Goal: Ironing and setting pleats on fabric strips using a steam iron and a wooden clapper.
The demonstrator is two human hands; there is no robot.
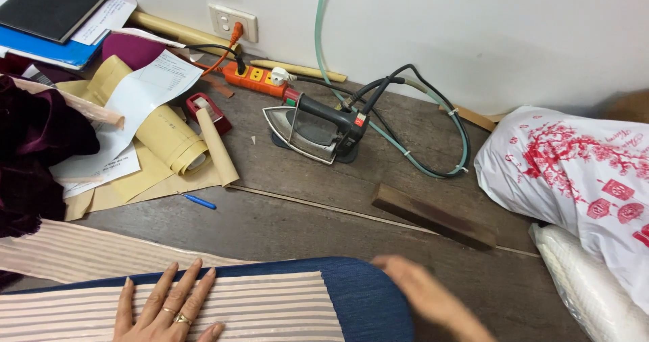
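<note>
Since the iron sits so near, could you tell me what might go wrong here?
The iron rests soleplate-up near loose brown paper; if hot, it might scorch anything that slides against it. Its looped cord could snag and pull it. The right hand is blurred beside the blue pad, so the striped fabric under the left hand may shift.

We are pressing our left hand (165, 308) flat, fingers spread, on the striped pink fabric (270, 308) lying over the blue padded board (368, 295) at the near edge of the wooden table (284, 227). Our right hand (422, 291), blurred, is touching the board's rounded end. An iron (314, 129) is sitting near the far edge, a dark wooden block (433, 217) lying between it and us.
</note>
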